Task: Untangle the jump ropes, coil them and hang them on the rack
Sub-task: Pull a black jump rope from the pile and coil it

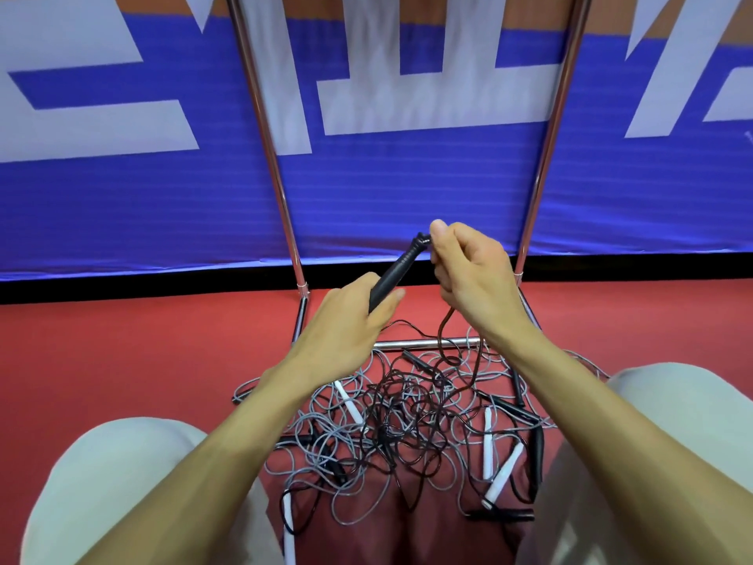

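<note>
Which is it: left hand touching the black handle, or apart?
Touching. The head view shows the left hand gripping the lower end of the black handle, curled round it.

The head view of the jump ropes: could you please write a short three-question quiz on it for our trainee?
1. True or false: the right hand is empty.
2. Where does the tangle of ropes lie? A. on the red floor; B. hung over the rack; C. on a table.
3. Fill in: the left hand holds a handle coloured ____.
Key: 1. False: it pinches a dark cord beside the handle's tip. 2. A. 3. Black.
</note>
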The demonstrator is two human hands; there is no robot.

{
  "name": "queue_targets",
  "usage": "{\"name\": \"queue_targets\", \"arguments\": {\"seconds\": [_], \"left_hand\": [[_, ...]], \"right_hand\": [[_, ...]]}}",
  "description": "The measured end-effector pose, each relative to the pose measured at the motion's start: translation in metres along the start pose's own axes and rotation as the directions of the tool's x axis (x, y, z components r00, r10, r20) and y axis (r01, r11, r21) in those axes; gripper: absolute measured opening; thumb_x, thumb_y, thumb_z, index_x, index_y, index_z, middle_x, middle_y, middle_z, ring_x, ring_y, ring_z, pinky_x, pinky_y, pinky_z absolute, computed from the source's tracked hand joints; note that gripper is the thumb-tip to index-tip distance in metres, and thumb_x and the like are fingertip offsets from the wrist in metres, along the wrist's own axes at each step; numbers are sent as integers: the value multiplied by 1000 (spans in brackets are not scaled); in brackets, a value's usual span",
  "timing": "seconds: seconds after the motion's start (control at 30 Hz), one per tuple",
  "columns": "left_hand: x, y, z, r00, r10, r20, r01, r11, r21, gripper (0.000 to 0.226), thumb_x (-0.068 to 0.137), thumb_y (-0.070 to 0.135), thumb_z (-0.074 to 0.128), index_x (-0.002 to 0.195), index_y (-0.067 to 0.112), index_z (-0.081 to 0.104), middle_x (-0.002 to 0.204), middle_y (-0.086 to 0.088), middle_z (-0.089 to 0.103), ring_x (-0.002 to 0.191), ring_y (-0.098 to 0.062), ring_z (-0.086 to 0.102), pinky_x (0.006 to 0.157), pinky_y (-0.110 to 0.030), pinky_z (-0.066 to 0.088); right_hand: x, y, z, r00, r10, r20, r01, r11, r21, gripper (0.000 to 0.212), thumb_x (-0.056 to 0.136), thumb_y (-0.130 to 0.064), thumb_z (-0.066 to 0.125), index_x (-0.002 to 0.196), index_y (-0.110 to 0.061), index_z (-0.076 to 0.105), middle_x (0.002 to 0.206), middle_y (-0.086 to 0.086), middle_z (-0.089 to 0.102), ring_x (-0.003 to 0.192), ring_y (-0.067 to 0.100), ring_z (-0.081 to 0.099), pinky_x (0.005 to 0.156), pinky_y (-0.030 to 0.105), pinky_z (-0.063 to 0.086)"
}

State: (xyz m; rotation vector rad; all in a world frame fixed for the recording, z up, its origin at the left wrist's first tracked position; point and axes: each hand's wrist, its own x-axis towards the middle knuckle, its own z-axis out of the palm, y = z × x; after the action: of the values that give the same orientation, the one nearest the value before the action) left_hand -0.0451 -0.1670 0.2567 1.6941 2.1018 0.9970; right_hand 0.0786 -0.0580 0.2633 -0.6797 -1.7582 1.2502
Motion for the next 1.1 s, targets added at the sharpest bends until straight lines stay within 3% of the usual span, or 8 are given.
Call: {"name": "queue_targets", "arguments": {"seconds": [0.2,0.3,0.47,0.7,0.8,0.9,1.0,1.1], "left_hand": [[11,-9,-12,969,-196,-151,134,930,-342,36,96,43,49,70,20,39,56,2,40,50,-22,31,50,-36,31],[15,-8,-23,905,-374,-201,154,731,-665,38,102,35,45,71,13,43,54,-6,47,37,-14,25,40,-20,24],[16,-10,-42,881,-454,-130,91,433,-897,30,104,31,41,81,13,38,100,-16,74,31,-11,25,37,-18,28],[21,-24,-57,821,-571,-17,3,35,-999,26,103,36,44,87,15,47,65,-4,59,32,-8,28,32,-16,24],[20,-27,-59,794,-604,-68,36,159,-987,24,103,38,43,100,16,53,58,1,48,36,-8,26,35,-16,24],[21,-33,-52,771,-600,-214,100,445,-890,25,103,40,43,103,17,54,60,2,42,39,-8,25,37,-18,25],[24,-41,-44,778,-458,-429,211,835,-508,27,102,41,43,88,18,48,64,1,44,47,-16,37,46,-28,30],[24,-48,-36,868,-313,-385,328,944,-29,31,100,47,42,93,18,48,72,0,53,71,-29,48,61,-37,33]], "right_hand": [[-6,1,7,951,121,284,-94,990,-109,42,101,-36,37,68,-11,45,35,-4,35,42,28,60,46,28,42],[-13,7,23,886,146,440,-35,967,-251,33,101,-29,39,72,-14,42,36,-3,45,52,32,67,45,25,45],[-19,16,41,792,151,592,157,886,-436,30,101,-30,41,74,-17,46,45,-6,54,53,12,68,54,19,44],[-20,20,39,675,259,691,313,748,-585,37,100,-35,44,67,-21,48,64,0,68,55,6,58,62,19,44],[-18,22,31,649,305,697,352,692,-630,31,100,-31,44,71,-22,47,71,0,68,52,-2,52,56,12,37],[-14,21,23,637,319,702,349,692,-632,25,100,-29,45,77,-21,50,71,-2,67,48,-12,50,52,7,34],[-10,14,12,660,242,711,351,737,-577,24,100,-27,47,77,-22,51,68,-1,68,56,-6,58,60,13,42],[-9,4,2,693,105,713,399,769,-500,25,99,-22,48,75,-15,49,61,1,62,58,6,63,62,21,45]]}}
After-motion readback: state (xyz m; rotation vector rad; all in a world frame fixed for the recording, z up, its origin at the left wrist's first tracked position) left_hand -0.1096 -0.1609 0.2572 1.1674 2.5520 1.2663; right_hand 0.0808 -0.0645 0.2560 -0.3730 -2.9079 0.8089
